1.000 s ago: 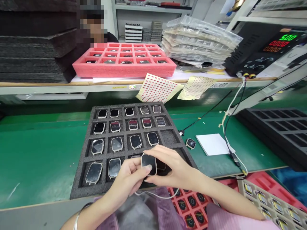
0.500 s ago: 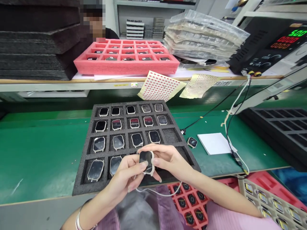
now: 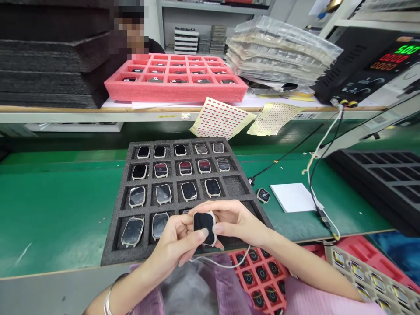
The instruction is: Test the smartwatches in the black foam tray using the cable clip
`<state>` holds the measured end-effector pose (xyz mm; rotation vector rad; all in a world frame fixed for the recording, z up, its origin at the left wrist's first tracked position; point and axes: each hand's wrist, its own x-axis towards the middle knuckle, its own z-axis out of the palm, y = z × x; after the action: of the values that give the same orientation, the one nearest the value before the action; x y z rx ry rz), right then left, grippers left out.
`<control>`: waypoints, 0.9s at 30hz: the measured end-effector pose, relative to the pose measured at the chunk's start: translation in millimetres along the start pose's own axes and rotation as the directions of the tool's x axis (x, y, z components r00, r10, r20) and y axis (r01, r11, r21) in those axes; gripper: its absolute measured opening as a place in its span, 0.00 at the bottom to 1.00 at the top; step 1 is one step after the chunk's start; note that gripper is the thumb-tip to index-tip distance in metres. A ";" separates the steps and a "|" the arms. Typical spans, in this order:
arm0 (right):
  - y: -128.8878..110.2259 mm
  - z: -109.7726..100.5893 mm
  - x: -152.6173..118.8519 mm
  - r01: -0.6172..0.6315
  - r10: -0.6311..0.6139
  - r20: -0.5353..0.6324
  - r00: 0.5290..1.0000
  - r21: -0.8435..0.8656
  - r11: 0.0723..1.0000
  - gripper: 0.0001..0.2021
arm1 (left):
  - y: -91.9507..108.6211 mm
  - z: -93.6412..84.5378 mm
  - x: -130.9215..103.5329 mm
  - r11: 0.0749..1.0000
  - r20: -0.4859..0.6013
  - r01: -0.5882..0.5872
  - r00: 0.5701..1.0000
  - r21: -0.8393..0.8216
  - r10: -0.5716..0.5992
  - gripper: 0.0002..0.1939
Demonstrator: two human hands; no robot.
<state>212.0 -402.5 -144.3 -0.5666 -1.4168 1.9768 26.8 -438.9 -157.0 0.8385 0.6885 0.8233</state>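
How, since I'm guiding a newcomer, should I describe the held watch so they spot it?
On the green bench, find the dark grey foam tray. Over its near edge, both hands hold a pale-framed watch with a dark screen. It alone is held; the neighbouring watches lie in the tray or on the bench.

A green counter [image 3: 62, 205] spans nine to three o'clock, with a raised, wood-edged shelf [image 3: 72, 116] running along its far side. Toward twelve o'clock, a grey metal rack [image 3: 197, 6] stands near a pale wall [image 3: 151, 22].
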 end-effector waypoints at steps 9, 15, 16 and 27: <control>0.8 2.7 -0.9 0.078 -0.078 0.056 0.995 0.002 0.997 0.17 | -0.9 -3.9 0.4 1.000 0.055 -0.016 0.998 -0.004 0.016 0.15; -13.7 1.6 -6.7 0.166 -0.168 0.031 0.985 -0.413 0.895 0.17 | 0.5 2.8 -2.1 0.993 -0.004 -0.061 0.998 0.098 0.062 0.14; -17.2 1.8 -9.1 0.195 -0.202 0.044 0.978 -0.518 0.833 0.18 | -0.3 4.6 -2.1 0.991 -0.031 -0.078 0.996 0.112 0.082 0.13; -33.6 14.6 -23.3 0.141 -0.294 0.104 0.950 -0.984 0.105 0.18 | -9.8 7.2 5.9 0.993 -0.011 -0.016 1.000 0.119 0.017 0.17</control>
<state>227.0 -421.4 -108.2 -0.9088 -2.4731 0.4006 38.8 -440.6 -162.8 0.9483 0.7483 0.8085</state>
